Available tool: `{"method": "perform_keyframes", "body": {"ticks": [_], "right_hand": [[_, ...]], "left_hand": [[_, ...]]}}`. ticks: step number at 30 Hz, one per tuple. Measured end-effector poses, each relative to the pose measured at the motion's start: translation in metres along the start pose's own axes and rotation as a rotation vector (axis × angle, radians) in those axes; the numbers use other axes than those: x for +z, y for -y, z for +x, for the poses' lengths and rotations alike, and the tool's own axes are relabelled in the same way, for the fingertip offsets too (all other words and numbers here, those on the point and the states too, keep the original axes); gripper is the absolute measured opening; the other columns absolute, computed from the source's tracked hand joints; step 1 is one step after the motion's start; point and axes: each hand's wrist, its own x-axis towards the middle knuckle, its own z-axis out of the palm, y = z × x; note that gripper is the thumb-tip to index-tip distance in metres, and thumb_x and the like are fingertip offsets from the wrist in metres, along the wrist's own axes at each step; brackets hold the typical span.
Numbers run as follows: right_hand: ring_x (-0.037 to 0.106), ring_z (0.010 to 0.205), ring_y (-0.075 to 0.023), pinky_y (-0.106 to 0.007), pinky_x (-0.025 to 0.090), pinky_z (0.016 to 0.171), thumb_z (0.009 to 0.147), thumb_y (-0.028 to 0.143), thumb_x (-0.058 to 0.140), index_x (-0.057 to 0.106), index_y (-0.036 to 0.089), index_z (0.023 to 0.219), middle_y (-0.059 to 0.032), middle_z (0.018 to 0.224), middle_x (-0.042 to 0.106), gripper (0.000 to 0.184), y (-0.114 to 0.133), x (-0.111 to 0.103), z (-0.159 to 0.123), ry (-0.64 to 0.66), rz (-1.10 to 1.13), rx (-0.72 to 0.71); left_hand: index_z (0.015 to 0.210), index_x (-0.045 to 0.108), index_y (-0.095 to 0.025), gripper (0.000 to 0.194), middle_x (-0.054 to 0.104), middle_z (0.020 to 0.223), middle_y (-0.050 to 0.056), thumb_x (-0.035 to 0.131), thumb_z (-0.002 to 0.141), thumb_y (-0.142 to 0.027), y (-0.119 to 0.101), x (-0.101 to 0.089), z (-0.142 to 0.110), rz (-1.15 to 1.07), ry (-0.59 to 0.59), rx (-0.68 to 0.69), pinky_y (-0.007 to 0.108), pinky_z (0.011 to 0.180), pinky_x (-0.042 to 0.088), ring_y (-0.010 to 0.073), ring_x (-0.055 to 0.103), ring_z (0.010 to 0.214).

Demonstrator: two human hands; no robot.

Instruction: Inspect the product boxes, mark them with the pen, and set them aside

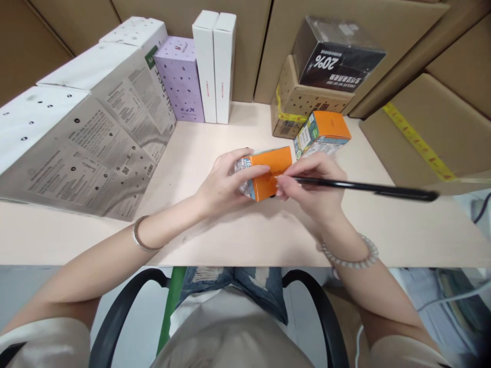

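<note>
Background: big brown cardboard boxes [249, 66] stand behind a pale, light-wood tabletop [238, 232]. Black curved chair armrests [111, 317] below the table edge. Left side: row of large white boxes with printed grey sides [95, 128]. Right side: plain brown carton with a yellow tape strip [406, 148]. Back right: black box with white "20%" print, upside down [330, 61], sitting on a smaller speckled brown cardboard box with yellow tape [307, 97]. Back left: lilac speckled box, upright [180, 82], then two slim white upright boxes [224, 66] side by side.

Left hand [224, 179]: partly curled, gripping an orange-faced cardboard carton with blue-white printed sides [274, 159], thumb across the orange face, fingers at the far side. That carton is mid-table in front of the person, orange face up; can't tell if it touches the tabletop. Second similar orange-topped carton [328, 125] just beyond it, in front of the speckled brown box. Right hand [322, 199]: closed in a writing grip on a long black pen [368, 188], tip at the orange face, contact unclear. Wrists: clear-grey beaded bracelet [355, 263] right, thin silver bangle [135, 236] left.
</note>
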Motion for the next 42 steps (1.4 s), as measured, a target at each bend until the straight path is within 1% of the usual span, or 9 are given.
{"method": "perform_keyframes", "body": {"ticks": [2,7,16,20,25,31,37,39,42], "right_hand": [[0.065,0.048,-0.0135,-0.029,0.053,0.043,0.079,0.057,0.095,0.064,0.029,0.073,0.0061,0.063,0.070,0.042,0.000,0.002,-0.002,0.034,0.006,-0.003],[0.053,0.038,-0.0115,-0.029,0.041,0.037,0.090,0.060,0.085,0.058,0.030,0.067,0.0078,0.051,0.060,0.046,-0.009,0.002,-0.001,0.051,-0.002,-0.035],[0.052,0.037,-0.0120,-0.030,0.037,0.036,0.089,0.059,0.087,0.056,0.030,0.066,0.0076,0.050,0.059,0.048,-0.011,0.001,0.000,0.005,-0.008,-0.066],[0.051,0.039,-0.0141,-0.033,0.039,0.038,0.089,0.062,0.085,0.056,0.031,0.066,0.0062,0.052,0.059,0.048,-0.011,0.000,0.000,-0.003,-0.058,-0.009],[0.052,0.044,-0.0167,-0.036,0.043,0.042,0.086,0.070,0.083,0.055,0.033,0.065,0.0038,0.057,0.061,0.051,-0.009,0.000,-0.001,-0.003,-0.168,0.102],[0.053,0.041,-0.0157,-0.034,0.041,0.039,0.084,0.072,0.082,0.054,0.032,0.063,0.0050,0.052,0.060,0.053,-0.005,0.004,0.000,-0.035,-0.155,0.101],[0.052,0.045,-0.0157,-0.035,0.043,0.045,0.086,0.057,0.085,0.055,0.032,0.062,0.0047,0.054,0.060,0.046,-0.008,0.001,0.001,0.001,-0.158,0.045],[0.053,0.047,-0.0164,-0.035,0.045,0.047,0.087,0.059,0.085,0.054,0.032,0.063,0.0045,0.055,0.058,0.047,-0.009,0.001,0.000,-0.003,-0.164,0.066],[0.058,0.052,-0.0177,-0.036,0.048,0.050,0.087,0.067,0.083,0.055,0.032,0.068,0.0039,0.058,0.060,0.048,-0.010,0.001,0.000,-0.006,-0.155,0.118]], "left_hand": [[0.152,0.054,-0.034,0.062,0.060,0.144,0.014,0.082,0.097,-0.032,-0.003,0.003,0.001,0.017,-0.021,0.019,0.046,0.107,0.059,0.0287,0.065,0.132],[0.154,0.053,-0.032,0.063,0.064,0.143,0.012,0.081,0.098,-0.034,-0.006,0.006,0.003,0.042,-0.022,0.035,0.044,0.106,0.058,0.0272,0.067,0.131],[0.152,0.053,-0.032,0.062,0.065,0.142,0.013,0.082,0.098,-0.034,-0.003,0.005,0.003,0.009,-0.029,0.043,0.044,0.105,0.059,0.0273,0.068,0.130],[0.151,0.055,-0.033,0.060,0.065,0.145,0.014,0.082,0.097,-0.032,-0.003,0.004,0.002,-0.022,-0.019,0.027,0.045,0.108,0.059,0.0285,0.068,0.133],[0.145,0.059,-0.038,0.059,0.064,0.149,0.011,0.087,0.092,-0.036,-0.001,0.001,-0.001,0.018,0.091,-0.083,0.050,0.110,0.059,0.0300,0.067,0.135],[0.145,0.059,-0.038,0.059,0.064,0.149,0.011,0.087,0.092,-0.038,-0.002,0.001,-0.002,0.010,0.075,-0.078,0.050,0.110,0.059,0.0298,0.067,0.134],[0.145,0.059,-0.036,0.050,0.064,0.147,0.012,0.079,0.099,-0.044,-0.003,-0.001,0.000,0.017,0.057,-0.050,0.049,0.107,0.061,0.0283,0.067,0.133],[0.146,0.058,-0.037,0.050,0.064,0.148,0.011,0.078,0.100,-0.042,-0.003,-0.001,0.001,0.002,0.048,-0.044,0.050,0.108,0.060,0.0285,0.067,0.134],[0.143,0.061,-0.037,0.052,0.064,0.149,0.010,0.082,0.096,-0.044,-0.003,-0.002,0.001,0.031,0.109,-0.111,0.053,0.108,0.061,0.0303,0.066,0.134]]}}
